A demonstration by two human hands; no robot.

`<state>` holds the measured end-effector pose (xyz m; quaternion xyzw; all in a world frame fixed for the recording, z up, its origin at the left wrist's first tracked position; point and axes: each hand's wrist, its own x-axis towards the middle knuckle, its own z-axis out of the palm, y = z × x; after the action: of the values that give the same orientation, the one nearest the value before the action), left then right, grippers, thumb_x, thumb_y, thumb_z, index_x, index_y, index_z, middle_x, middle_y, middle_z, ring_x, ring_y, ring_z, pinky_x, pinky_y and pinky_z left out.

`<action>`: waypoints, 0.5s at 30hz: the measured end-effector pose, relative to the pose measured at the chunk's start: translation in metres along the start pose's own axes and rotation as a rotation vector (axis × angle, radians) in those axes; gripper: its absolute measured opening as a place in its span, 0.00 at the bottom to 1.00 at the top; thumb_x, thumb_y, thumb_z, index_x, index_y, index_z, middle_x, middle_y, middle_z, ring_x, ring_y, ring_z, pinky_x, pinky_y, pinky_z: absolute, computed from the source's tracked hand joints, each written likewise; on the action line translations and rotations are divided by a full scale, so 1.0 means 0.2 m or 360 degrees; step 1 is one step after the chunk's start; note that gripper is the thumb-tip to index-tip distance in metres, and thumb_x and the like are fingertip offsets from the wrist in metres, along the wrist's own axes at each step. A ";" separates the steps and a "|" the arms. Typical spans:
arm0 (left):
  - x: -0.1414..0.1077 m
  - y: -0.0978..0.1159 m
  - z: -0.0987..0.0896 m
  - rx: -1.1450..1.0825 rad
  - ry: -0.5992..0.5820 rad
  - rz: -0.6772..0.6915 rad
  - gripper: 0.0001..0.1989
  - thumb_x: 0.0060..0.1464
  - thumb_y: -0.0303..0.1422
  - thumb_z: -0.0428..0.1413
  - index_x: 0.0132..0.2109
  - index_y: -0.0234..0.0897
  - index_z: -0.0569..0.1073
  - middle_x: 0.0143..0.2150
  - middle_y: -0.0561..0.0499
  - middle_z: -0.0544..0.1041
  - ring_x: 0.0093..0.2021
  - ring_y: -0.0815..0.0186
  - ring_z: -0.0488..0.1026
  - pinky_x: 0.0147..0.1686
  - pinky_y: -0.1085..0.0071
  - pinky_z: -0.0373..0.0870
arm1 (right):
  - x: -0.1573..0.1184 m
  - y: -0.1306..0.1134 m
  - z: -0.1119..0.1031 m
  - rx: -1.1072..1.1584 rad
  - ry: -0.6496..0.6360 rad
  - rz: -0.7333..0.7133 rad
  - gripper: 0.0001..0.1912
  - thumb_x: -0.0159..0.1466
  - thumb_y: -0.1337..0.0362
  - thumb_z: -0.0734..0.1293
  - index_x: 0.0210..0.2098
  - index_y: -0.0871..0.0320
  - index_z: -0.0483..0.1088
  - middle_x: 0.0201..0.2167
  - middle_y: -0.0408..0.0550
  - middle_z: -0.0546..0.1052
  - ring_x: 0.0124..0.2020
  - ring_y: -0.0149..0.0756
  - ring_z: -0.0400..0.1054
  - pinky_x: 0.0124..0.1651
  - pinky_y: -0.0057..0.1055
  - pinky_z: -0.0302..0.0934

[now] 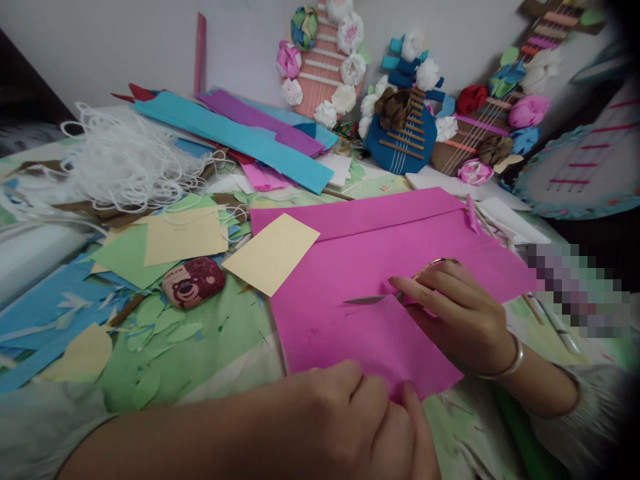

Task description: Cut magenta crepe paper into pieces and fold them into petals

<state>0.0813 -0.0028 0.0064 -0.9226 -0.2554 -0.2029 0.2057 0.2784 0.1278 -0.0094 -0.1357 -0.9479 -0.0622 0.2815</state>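
A large pink sheet is spread across the middle of the table, its near part reaching toward the viewer. Its colour is a strong, even magenta; its surface is matt, and a narrow band along the far side is marked off by a straight line. A few small dark creases are seen near the middle, and a ragged edge is shown at the near right. By the right hand a pair of scissors is gripped at its gold-coloured handles, with the blades pointed left over the sheet; how far they are parted cannot be told. The left hand is curled closed at the near edge, where the paper is held. The sheet's left edge is overlapped by a cream card. Farther left, a dark red case printed with a bear is set among green paper scraps. At the far left white cord is heaped beside a blue strip. At the far side, a blue paper lute is propped among other flower-trimmed instruments.
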 end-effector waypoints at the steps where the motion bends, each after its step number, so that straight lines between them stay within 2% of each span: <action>1: 0.00 0.00 0.00 0.0000 0.0010 0.0004 0.10 0.60 0.26 0.47 0.41 0.30 0.73 0.23 0.54 0.65 0.20 0.72 0.62 0.14 0.74 0.57 | 0.00 0.00 0.00 0.0002 0.0014 0.0002 0.18 0.58 0.73 0.68 0.49 0.58 0.70 0.30 0.48 0.72 0.33 0.36 0.63 0.39 0.37 0.60; 10: 0.00 0.00 -0.01 -0.0010 0.0001 -0.0014 0.12 0.59 0.25 0.46 0.42 0.30 0.74 0.24 0.54 0.66 0.19 0.71 0.62 0.14 0.72 0.58 | -0.02 0.01 0.01 0.0047 0.0042 0.0009 0.19 0.59 0.72 0.68 0.49 0.58 0.70 0.30 0.47 0.72 0.33 0.35 0.64 0.40 0.37 0.60; 15: 0.00 0.01 0.00 0.0034 0.0070 -0.0022 0.12 0.59 0.24 0.46 0.40 0.30 0.75 0.21 0.56 0.61 0.18 0.72 0.59 0.13 0.72 0.52 | -0.02 0.01 0.01 0.0078 0.0039 0.0026 0.20 0.59 0.73 0.68 0.50 0.57 0.70 0.30 0.47 0.73 0.34 0.35 0.64 0.41 0.37 0.60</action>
<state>0.0833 -0.0039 0.0060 -0.9140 -0.2592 -0.2218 0.2197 0.2820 0.1294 -0.0137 -0.1358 -0.9444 -0.0384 0.2970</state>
